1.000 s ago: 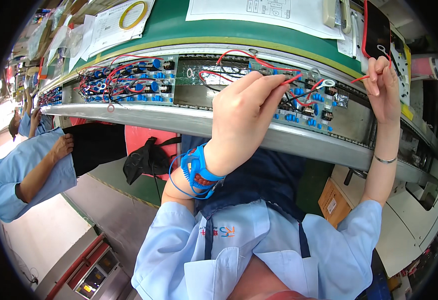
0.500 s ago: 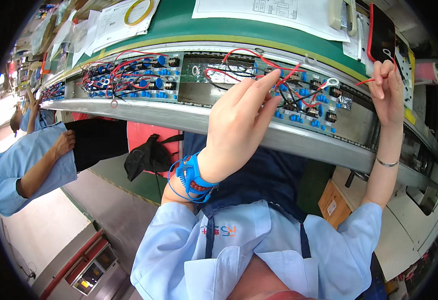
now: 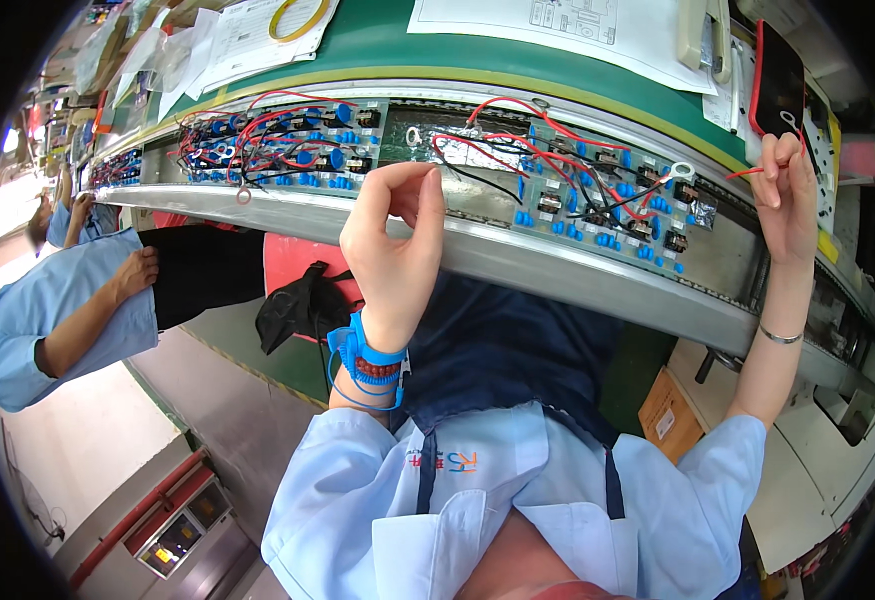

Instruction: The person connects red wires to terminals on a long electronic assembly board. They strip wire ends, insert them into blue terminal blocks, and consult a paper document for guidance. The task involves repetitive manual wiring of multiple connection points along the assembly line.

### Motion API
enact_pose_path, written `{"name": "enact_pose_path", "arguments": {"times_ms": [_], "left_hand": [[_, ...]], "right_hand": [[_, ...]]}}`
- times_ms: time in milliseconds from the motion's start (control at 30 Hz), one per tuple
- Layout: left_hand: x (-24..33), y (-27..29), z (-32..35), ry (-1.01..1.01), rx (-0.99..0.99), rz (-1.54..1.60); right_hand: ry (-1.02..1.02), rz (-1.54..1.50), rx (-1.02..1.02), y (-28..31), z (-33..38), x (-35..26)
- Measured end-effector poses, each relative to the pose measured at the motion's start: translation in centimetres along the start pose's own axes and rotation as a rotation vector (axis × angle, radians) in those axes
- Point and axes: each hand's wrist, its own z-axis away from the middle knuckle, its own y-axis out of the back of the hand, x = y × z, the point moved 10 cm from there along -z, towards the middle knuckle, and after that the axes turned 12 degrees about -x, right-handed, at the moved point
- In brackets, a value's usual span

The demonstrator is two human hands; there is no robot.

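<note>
My right hand (image 3: 788,195), at the far right, pinches a short red wire (image 3: 745,173); one end sticks out left of the fingers, and a ring terminal (image 3: 788,119) shows above the fingertips. My left hand (image 3: 396,235) is raised over the near metal rail, with fingers curled in to the thumb. Whatever may be between its fingertips is hidden. Just right of it lies a circuit board (image 3: 583,222) with blue components and loose red and black wires (image 3: 493,182). One white ring terminal (image 3: 680,171) rests on the board's right part.
Another populated board (image 3: 288,145) sits further left between the rails (image 3: 548,250). Behind are a green bench top (image 3: 378,50), papers (image 3: 568,30), a yellow tape roll (image 3: 298,18) and a red-edged dark phone-like device (image 3: 780,75). A person in light blue (image 3: 78,310) is at left.
My left hand has moved left, away from the wired board, and its fingers have curled in. My right hand still holds the red wire. The whole view has shifted slightly.
</note>
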Motion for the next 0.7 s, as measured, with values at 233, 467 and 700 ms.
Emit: {"name": "enact_pose_path", "arguments": {"times_ms": [233, 467, 700], "left_hand": [[-1.0, -0.6, 0.0, 0.075, -0.080, 0.053], [-1.3, -0.3, -0.5, 0.105, -0.053, 0.101], [3.5, -0.3, -4.6, -0.268, -0.061, -0.143]], "right_hand": [[0.007, 0.002, 0.014, 0.2, -0.1, 0.1], [0.058, 0.147, 0.057, 0.6, -0.2, -1.9], [-0.166, 0.453, 0.015, -4.0, -2.8, -3.2]]}}
